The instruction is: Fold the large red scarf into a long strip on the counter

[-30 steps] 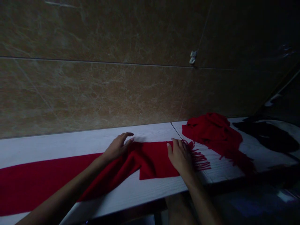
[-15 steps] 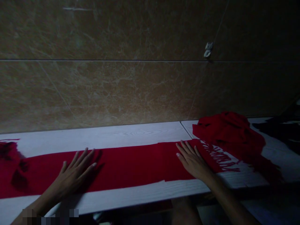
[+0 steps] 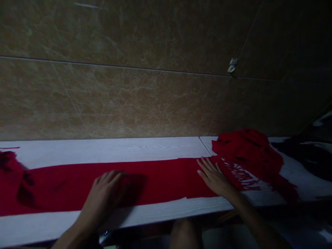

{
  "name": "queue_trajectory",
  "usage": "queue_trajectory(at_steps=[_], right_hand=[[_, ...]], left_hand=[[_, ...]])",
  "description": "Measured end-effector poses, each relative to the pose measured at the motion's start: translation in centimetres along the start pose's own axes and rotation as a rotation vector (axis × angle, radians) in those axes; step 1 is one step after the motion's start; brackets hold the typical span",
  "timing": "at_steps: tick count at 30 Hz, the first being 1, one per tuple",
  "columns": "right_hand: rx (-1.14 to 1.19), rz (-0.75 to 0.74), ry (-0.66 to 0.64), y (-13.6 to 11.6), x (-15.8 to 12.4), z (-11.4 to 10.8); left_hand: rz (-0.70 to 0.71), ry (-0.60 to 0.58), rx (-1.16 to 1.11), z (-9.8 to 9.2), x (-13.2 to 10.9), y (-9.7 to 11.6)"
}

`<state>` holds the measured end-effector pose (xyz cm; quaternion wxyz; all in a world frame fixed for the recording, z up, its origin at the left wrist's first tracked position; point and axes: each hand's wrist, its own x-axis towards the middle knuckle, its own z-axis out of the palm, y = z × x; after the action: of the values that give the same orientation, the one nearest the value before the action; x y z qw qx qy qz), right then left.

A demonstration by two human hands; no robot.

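Note:
A long red fringed scarf (image 3: 158, 181) lies flat along a white wood-grain table (image 3: 166, 145), with a fold line across it left of my right hand. My right hand (image 3: 213, 178) rests palm down on the scarf near its fringed right end, fingers spread. Over the middle of the scarf is my left hand (image 3: 105, 190), its fingers loosely curved and apart, holding nothing; it casts a shadow on the cloth. At the far left the scarf is bunched up and rumpled.
A crumpled heap of red cloth (image 3: 243, 148) lies right of the fringe. Farther right is dark cloth (image 3: 303, 155). A brown marbled tile wall (image 3: 145, 100) stands behind the table, with a small white hook (image 3: 232, 65) on it. My knee (image 3: 185, 235) shows below the table edge.
My left hand has moved right along the scarf, lifting, and its fingers have gone from stretched flat to curved. My right hand stays in place. The view has tilted slightly.

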<state>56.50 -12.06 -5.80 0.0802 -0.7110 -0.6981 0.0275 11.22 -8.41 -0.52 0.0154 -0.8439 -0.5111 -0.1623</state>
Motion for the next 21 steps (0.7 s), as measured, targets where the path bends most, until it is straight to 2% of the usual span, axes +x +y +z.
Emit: queue_trajectory(at_steps=[2, 4, 5, 7, 9, 12, 17, 19, 21], right_hand=[[-0.006, 0.006, 0.000, -0.1, 0.0, -0.1], [-0.010, 0.013, -0.015, -0.3, -0.1, -0.4], [-0.011, 0.018, -0.024, -0.5, -0.1, -0.6], [-0.009, 0.025, -0.040, -0.8, -0.2, -0.9], [-0.007, 0.027, -0.045, -1.1, -0.2, -1.1], [-0.009, 0.026, -0.022, -1.3, -0.3, -1.3], [0.006, 0.025, -0.017, -1.6, -0.5, -1.5], [0.006, 0.027, -0.016, -1.7, -0.6, -1.7], [0.004, 0.030, -0.016, -1.7, -0.6, -1.8]], left_hand=[[0.121, -0.135, -0.167, 0.3, 1.0, 6.1], [0.204, -0.203, -0.297, 1.0, 2.0, 11.4], [0.229, -0.224, -0.337, 1.5, 2.4, 13.5], [0.250, -0.265, -0.358, 2.5, 3.2, 16.0], [0.226, -0.280, -0.344, 3.4, 3.7, 16.9], [0.177, -0.263, -0.404, 4.3, 4.1, 16.4], [0.053, -0.304, -0.815, 5.0, 4.9, 14.8], [0.068, -0.318, -0.787, 4.8, 5.1, 14.5], [0.108, -0.328, -0.617, 4.3, 5.1, 14.7]])
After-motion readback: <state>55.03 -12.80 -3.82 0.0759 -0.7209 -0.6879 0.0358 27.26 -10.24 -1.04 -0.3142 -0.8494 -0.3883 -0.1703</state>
